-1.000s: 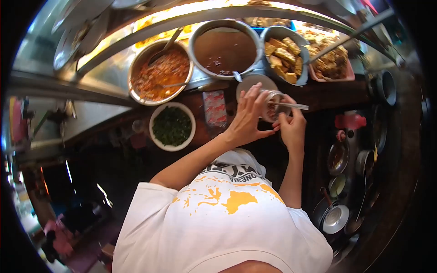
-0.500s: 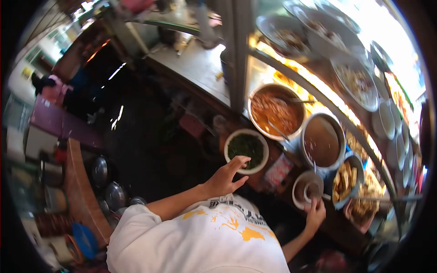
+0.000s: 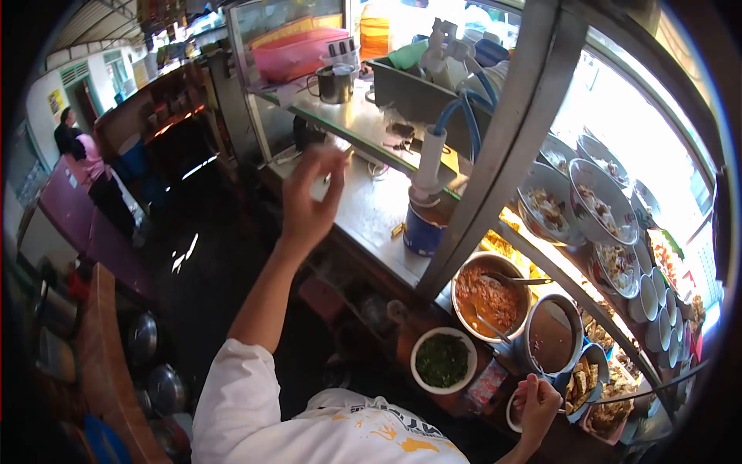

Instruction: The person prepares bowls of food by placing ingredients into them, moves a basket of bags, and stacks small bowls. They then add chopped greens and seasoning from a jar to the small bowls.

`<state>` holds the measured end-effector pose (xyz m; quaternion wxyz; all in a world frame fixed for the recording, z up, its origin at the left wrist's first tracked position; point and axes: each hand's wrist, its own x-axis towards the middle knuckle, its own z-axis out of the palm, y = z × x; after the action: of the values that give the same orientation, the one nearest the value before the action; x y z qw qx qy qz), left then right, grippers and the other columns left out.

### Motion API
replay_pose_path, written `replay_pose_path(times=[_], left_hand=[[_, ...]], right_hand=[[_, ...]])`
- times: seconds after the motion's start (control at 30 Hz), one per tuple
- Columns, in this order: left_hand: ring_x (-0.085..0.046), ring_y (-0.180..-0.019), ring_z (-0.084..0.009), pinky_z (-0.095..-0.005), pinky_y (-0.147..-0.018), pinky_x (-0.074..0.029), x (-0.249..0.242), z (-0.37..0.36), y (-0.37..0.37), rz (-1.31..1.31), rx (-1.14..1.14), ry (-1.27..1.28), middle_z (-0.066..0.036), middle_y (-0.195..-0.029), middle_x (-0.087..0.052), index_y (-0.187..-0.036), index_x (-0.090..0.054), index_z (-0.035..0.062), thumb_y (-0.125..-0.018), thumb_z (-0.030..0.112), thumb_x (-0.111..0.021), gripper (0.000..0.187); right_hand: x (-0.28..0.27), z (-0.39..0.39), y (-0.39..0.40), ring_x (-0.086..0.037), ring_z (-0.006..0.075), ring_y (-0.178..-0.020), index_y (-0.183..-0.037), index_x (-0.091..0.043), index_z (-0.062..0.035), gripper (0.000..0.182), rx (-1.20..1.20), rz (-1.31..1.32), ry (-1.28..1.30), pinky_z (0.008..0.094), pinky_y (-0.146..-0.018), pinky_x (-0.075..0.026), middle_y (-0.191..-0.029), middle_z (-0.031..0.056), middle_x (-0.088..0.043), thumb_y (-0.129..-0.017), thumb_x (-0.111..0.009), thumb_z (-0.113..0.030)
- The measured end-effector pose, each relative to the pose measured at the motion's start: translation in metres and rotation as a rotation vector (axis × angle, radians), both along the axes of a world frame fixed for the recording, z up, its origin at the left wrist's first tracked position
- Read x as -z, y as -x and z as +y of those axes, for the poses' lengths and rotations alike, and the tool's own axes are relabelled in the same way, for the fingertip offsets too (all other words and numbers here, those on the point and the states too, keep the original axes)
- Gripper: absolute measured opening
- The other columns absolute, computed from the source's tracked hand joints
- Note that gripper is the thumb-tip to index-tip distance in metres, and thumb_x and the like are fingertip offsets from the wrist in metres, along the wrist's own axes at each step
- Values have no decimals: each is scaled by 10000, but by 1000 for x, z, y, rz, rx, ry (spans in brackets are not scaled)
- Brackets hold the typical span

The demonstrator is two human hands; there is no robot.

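My left hand (image 3: 313, 197) is raised over the metal counter (image 3: 371, 209), blurred, with its fingers curved, a gap between thumb and fingers, and nothing visible in it. On the right, my right hand (image 3: 537, 406) has its fingers closed above a small bowl (image 3: 512, 414); what it grips is hidden. Nearby are a white bowl of chopped greens (image 3: 443, 360), a pot of reddish food with spoons (image 3: 488, 298), a pot of brownish liquid (image 3: 553, 334) and a bowl of fried pieces (image 3: 583, 384).
A blue container (image 3: 423, 234) stands beside the metal post (image 3: 495, 155). A pink basin (image 3: 300, 56) and metal mug (image 3: 335, 85) rest on the glass shelf. Plates of food (image 3: 603, 203) are stacked right. Pot lids (image 3: 166, 389) lie lower left; a person (image 3: 93, 166) stands far left.
My left hand has left the bowl of greens and risen up and left over the counter. The view has shifted, showing more of the counter. The round utensil by my right hand is no longer visible.
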<state>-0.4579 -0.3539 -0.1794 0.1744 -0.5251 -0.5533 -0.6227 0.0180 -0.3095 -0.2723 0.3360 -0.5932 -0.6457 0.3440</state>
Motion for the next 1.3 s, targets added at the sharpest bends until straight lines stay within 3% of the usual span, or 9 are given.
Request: replay_pose_path(times=[0.2,0.43,0.5,0.57,0.63,0.7,0.77,0.9,1.3], left_hand=[[-662,-913,-147,-281,-820,-539,-99,137,123,148,335,91,-71,-983,-669,-1015,-639,4,-924,52,-580,119],[-657,-876,-153,-285,-749,-537,-148,283,104,537,764,176,-121,-947,-684,-1019,-655,-1,-789,107,-709,260],[-651,-907,-154,-274,-780,-525,-144,355,101,330,1249,313,-116,-1004,-676,-1079,-643,7,-768,110,-731,339],[-629,-963,-167,-282,-831,-501,-151,373,84,236,1292,541,-117,-1082,-649,-1139,-625,13,-763,227,-733,446],[-592,-1044,-193,-309,-902,-465,-180,323,50,280,897,803,-124,-1181,-605,-1202,-601,15,-774,460,-714,627],[-567,-1105,-246,-331,-964,-431,-185,318,35,336,845,866,-149,-1216,-591,-1225,-596,2,-808,534,-682,681],[-554,-1145,-326,-348,-1016,-398,-167,340,49,401,1147,765,-191,-1189,-607,-1210,-609,-25,-864,449,-638,588],[-575,-1105,-326,-347,-955,-443,-166,351,41,150,1205,843,-215,-1157,-598,-1218,-537,-57,-797,414,-707,655],[-608,-1045,-324,-354,-948,-492,-181,386,31,-191,479,525,-283,-1210,-535,-1358,-264,-112,-717,418,-793,985]], right_hand=[[-19,-25,114,-580,92,-463,-778,-668,39,318,127,19,-29,215,-424,-423,-612,67,-642,-943,-612,-228],[-30,-54,187,-601,86,-507,-794,-680,47,327,257,68,2,209,-471,-452,-629,69,-651,-934,-628,-243],[-29,-61,194,-606,88,-512,-794,-679,51,328,320,83,2,210,-474,-455,-632,72,-654,-935,-627,-240],[-27,-68,199,-611,91,-518,-795,-678,55,326,375,87,11,211,-477,-458,-634,75,-656,-934,-627,-235],[-18,-71,203,-605,87,-509,-786,-682,50,324,401,90,-3,208,-468,-459,-629,69,-653,-946,-608,-222],[-12,-72,206,-602,85,-506,-782,-683,49,324,426,101,-17,207,-466,-462,-626,66,-651,-952,-599,-214],[-10,-73,211,-602,85,-508,-782,-683,51,322,440,120,-27,206,-470,-469,-625,65,-650,-950,-601,-211],[0,-74,209,-617,98,-524,-813,-684,62,297,468,162,-6,225,-487,-469,-631,79,-657,-933,-622,-203],[2,-75,202,-621,103,-539,-825,-683,66,299,445,185,-5,227,-504,-477,-649,84,-663,-934,-620,-205]])
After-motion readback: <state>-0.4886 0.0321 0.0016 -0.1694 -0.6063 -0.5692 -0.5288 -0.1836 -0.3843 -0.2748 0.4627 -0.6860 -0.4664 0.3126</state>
